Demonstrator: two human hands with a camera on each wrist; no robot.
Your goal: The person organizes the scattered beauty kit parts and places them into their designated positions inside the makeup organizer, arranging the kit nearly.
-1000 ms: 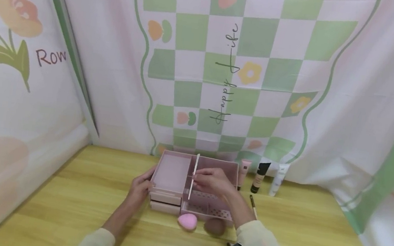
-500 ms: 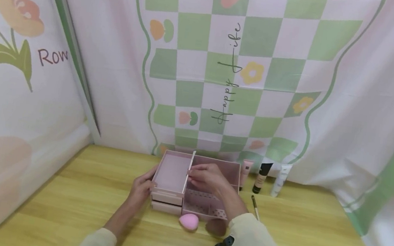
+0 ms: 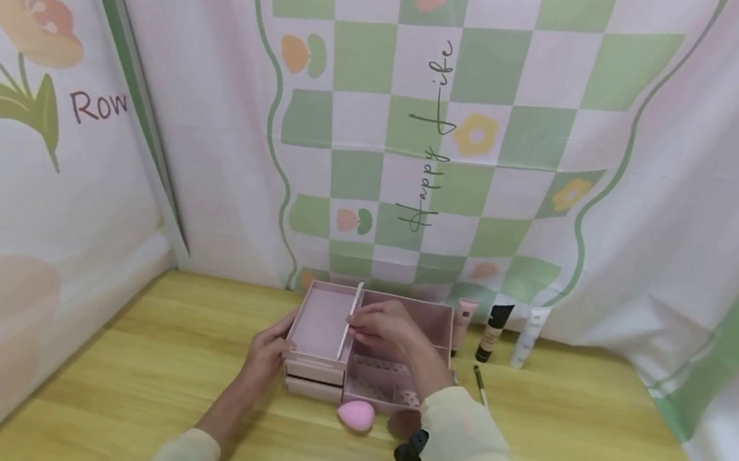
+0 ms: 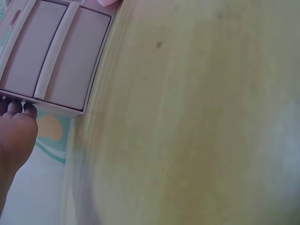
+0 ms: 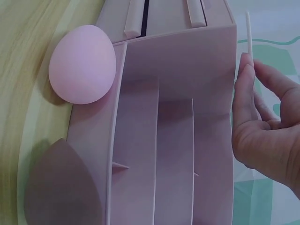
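A slim white stick-like piece (image 5: 249, 38) is over the left top section of a pale pink plastic organizer (image 3: 322, 325); whether it touches that surface I cannot tell. The person's right hand (image 3: 393, 329) pinches it between thumb and fingers, leaving an end jutting free, likely so it can be angled easily. The left hand (image 3: 268, 346) rests against the organizer's left side, presumably steadying it (whether it truly clasps, I cannot tell). Just in front sit a pink egg-shaped sponge (image 3: 356, 416) and a brown, pointed sponge (image 5: 65, 187), perhaps left there to keep the compartments accessible. To the right stand a pink tube (image 3: 464, 321), a black-capped beige tube (image 3: 492, 336) and a white tube (image 3: 528, 341), with a dark-tipped brush (image 3: 481, 384) lying nearer on the yellow wood-grain table (image 3: 149, 357).
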